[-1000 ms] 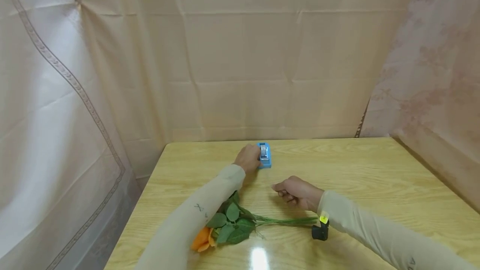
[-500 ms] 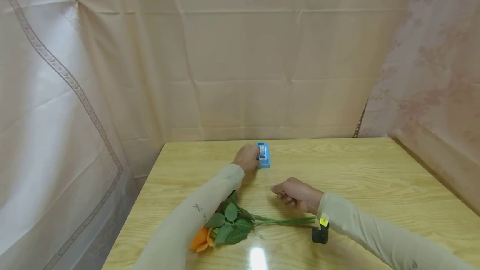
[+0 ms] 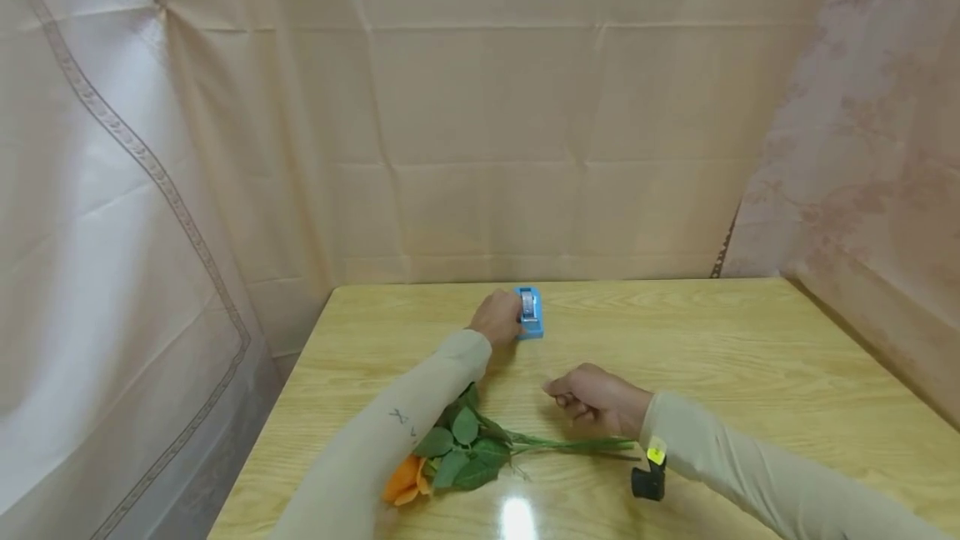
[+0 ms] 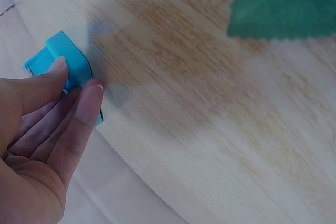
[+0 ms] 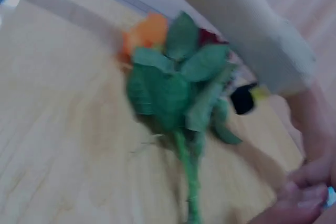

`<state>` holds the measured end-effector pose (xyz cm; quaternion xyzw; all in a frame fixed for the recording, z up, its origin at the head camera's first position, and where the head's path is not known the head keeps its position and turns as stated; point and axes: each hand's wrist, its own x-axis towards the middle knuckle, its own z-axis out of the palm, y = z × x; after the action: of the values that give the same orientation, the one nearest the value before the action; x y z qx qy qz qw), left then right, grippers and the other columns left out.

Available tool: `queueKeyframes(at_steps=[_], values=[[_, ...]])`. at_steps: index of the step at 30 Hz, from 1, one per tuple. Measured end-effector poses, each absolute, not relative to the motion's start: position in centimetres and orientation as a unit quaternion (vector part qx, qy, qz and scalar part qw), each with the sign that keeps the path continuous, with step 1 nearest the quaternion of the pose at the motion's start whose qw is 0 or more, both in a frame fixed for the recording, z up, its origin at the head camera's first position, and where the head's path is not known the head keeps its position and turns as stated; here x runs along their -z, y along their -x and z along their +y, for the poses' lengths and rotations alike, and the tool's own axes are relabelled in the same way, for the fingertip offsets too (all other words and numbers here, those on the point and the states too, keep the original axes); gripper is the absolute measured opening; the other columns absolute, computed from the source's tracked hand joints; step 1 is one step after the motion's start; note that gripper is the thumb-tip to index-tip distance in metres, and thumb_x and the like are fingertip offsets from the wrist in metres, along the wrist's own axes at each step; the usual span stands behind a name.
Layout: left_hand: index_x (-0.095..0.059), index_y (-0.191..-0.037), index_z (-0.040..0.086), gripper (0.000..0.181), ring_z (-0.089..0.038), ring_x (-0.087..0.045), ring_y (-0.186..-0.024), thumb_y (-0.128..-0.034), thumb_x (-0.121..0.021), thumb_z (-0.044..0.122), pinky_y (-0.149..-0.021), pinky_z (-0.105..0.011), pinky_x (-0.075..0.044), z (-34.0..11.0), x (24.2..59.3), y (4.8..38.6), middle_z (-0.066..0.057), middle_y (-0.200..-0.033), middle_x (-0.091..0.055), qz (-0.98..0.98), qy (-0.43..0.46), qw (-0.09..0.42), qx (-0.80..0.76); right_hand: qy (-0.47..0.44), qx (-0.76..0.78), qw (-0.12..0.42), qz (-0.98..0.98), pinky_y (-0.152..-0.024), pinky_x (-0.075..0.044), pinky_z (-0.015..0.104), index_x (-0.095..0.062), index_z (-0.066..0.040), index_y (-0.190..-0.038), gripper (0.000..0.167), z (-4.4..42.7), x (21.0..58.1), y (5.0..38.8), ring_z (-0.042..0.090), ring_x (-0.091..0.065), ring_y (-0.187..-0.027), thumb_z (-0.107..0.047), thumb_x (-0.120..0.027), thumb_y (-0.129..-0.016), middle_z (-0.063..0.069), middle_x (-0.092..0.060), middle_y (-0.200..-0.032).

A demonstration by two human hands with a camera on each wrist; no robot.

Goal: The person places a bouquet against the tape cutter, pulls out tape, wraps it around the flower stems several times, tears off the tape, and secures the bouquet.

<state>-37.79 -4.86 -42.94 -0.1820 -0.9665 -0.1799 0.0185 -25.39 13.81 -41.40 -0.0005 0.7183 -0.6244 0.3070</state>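
Blue tape dispenser (image 3: 532,328) sits just below and right of the head view's centre, gripped by the left hand (image 3: 496,317), while the right hand (image 3: 597,397), lower down, pinches its clear tape strip (image 3: 539,363).

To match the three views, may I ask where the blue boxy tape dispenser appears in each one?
Head: blue boxy tape dispenser below and slightly right of centre.
Left wrist: left of centre, in the grip of the left hand.
Right wrist: probably the blue sliver at the lower right edge.
Shared landmark: pale wooden table.
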Motion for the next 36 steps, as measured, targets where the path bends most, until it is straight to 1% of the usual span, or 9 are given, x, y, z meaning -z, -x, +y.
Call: queueKeyframes(at_steps=[2,4,6,10,12,16,22,29,36], values=[[-0.047,-0.055,0.015,0.049,-0.007,-0.034,-0.051,-0.0861,-0.085,0.015,-0.050,-0.023,-0.034,-4.8,43.0,37.8,0.009,-0.051,-0.039,-0.967,0.181,0.018,0.181,-0.004,0.638,0.308,0.706,-0.047,-0.026,0.017,-0.055,-0.008,-0.075,0.027,13.7,41.3,25.0,0.003,-0.029,-0.050,-0.010,-0.057,-0.101,-0.004,-0.047,-0.066],[-0.049,-0.056,0.013,0.047,-0.007,-0.034,-0.051,-0.0867,-0.085,0.015,-0.050,-0.023,-0.034,-4.8,43.0,37.8,0.008,-0.051,-0.040,-0.966,0.182,0.014,0.182,-0.004,0.643,0.309,0.701,-0.046,-0.025,0.016,-0.055,-0.008,-0.074,0.027,13.5,41.1,24.5,0.002,-0.029,-0.049,-0.010,-0.058,-0.101,-0.004,-0.046,-0.065],[-0.059,-0.062,0.010,0.036,-0.007,-0.040,-0.054,-0.0867,-0.084,0.015,-0.052,-0.023,-0.038,-4.8,42.9,37.8,0.007,-0.055,-0.050,-0.966,0.182,0.012,0.182,0.002,0.639,0.319,0.700,-0.046,-0.025,0.016,-0.055,-0.009,-0.073,0.027,13.4,41.0,23.9,0.002,-0.028,-0.049,-0.010,-0.060,-0.100,-0.004,-0.045,-0.064],[-0.074,-0.082,0.004,0.015,-0.006,-0.056,-0.063,-0.0862,-0.085,0.014,-0.059,-0.023,-0.048,-4.9,42.7,37.9,-0.001,-0.072,-0.070,-0.967,0.185,0.022,0.174,0.022,0.619,0.336,0.709,-0.048,-0.027,0.017,-0.056,-0.010,-0.071,0.028,13.3,41.0,22.7,0.003,-0.029,-0.050,-0.012,-0.063,-0.099,-0.004,-0.046,-0.064],[-0.077,-0.090,0.002,0.014,-0.008,-0.063,-0.068,-0.0858,-0.085,0.013,-0.064,-0.024,-0.052,-5.0,42.7,37.9,-0.005,-0.080,-0.074,-0.968,0.186,0.028,0.169,0.024,0.614,0.331,0.716,-0.048,-0.027,0.017,-0.057,-0.010,-0.071,0.029,13.3,41.0,22.4,0.003,-0.029,-0.050,-0.013,-0.063,-0.099,-0.004,-0.047,-0.065],[-0.077,-0.092,0.002,0.014,-0.010,-0.066,-0.071,-0.0861,-0.085,0.012,-0.066,-0.024,-0.054,-5.0,42.9,38.0,-0.006,-0.083,-0.075,-0.966,0.187,0.015,0.177,0.018,0.603,0.310,0.734,-0.048,-0.026,0.018,-0.055,-0.010,-0.068,0.032,13.6,41.1,22.0,0.004,-0.028,-0.050,-0.014,-0.063,-0.099,-0.005,-0.044,-0.061],[-0.074,-0.087,0.003,0.012,-0.007,-0.060,-0.067,-0.0866,-0.083,0.010,-0.065,-0.023,-0.053,-4.7,43.0,37.9,-0.003,-0.078,-0.072,-0.963,0.183,0.004,0.199,0.023,0.600,0.311,0.737,-0.048,-0.026,0.018,-0.054,-0.011,-0.068,0.033,14.3,41.0,21.7,0.004,-0.026,-0.049,-0.015,-0.061,-0.100,-0.006,-0.040,-0.059],[-0.067,-0.072,0.006,0.022,-0.008,-0.047,-0.060,-0.0874,-0.083,0.008,-0.059,-0.022,-0.045,-4.6,43.2,37.7,0.000,-0.065,-0.061,-0.959,0.192,-0.006,0.210,0.015,0.620,0.327,0.713,-0.048,-0.025,0.016,-0.053,-0.012,-0.072,0.029,14.7,41.0,21.4,0.002,-0.025,-0.050,-0.015,-0.061,-0.100,-0.005,-0.044,-0.066],[-0.070,-0.075,0.004,0.018,-0.008,-0.044,-0.059,-0.0878,-0.082,0.008,-0.056,-0.023,-0.044,-5.0,43.0,37.7,0.000,-0.065,-0.062,-0.959,0.183,-0.011,0.216,0.030,0.614,0.338,0.713,-0.047,-0.025,0.017,-0.053,-0.010,-0.069,0.032,14.3,41.1,20.9,0.003,-0.023,-0.048,-0.015,-0.061,-0.100,-0.008,-0.035,-0.058]])
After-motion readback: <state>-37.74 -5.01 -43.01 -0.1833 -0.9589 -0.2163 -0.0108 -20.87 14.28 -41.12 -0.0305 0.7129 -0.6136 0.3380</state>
